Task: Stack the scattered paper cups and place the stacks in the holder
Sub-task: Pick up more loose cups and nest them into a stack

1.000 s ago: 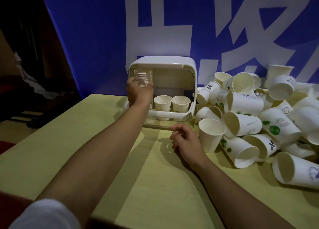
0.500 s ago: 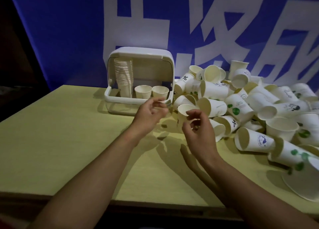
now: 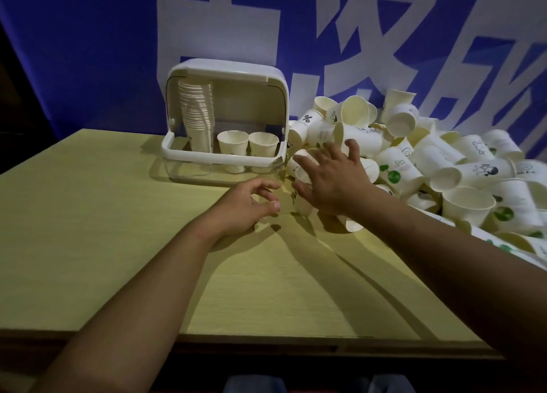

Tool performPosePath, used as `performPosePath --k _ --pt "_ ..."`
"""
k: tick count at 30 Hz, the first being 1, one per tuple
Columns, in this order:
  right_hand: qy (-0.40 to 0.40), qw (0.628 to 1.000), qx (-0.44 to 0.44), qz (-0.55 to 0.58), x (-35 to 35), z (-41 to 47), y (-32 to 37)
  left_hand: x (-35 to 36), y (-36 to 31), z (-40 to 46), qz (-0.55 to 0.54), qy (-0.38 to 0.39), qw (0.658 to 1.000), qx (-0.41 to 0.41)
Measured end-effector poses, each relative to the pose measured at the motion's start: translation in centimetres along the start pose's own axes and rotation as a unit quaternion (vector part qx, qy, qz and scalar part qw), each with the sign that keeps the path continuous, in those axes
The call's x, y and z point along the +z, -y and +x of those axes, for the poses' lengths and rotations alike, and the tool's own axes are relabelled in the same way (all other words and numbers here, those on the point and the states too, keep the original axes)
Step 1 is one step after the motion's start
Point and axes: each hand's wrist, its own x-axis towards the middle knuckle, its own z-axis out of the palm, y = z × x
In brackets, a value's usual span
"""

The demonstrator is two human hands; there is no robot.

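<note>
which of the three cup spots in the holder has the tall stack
The leftmost one: the tall stack stands against the left wall of the holder, reaching nearly to its roof. The two short cups to its right stand low.

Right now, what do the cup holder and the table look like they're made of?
Holder: looks like glossy white moulded plastic with rounded corners; its base seems clear plastic. Table: pale yellow-green top with faint wood grain, probably laminate over board, though that is uncertain.

"%" mark — on a paper cup (image 3: 307,123) beside the holder (image 3: 275,76)
</note>
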Motion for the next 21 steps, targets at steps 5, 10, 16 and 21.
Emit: performPosePath --k 5,10,16,21 --pt "0.001 0.999 -0.020 -0.030 0.8 0.0 0.2 -0.1 -0.3 -0.3 -0.004 -0.033 0.999 0.010" --pt "-0.090 0.994 -0.023 0.057 -0.2 -1.7 0.4 0.2 -0.4 -0.4 0.002 -0.025 1.000 0.013" --pt "-0.099 0.984 -0.037 0.145 -1.4 -4.1 1.9 1.8 -0.7 -0.8 0.009 0.040 0.998 0.049" --pt "-0.083 0.974 -0.053 0.205 -2.0 -5.2 2.2 2.6 -0.5 -0.8 0.000 0.006 0.997 0.071"
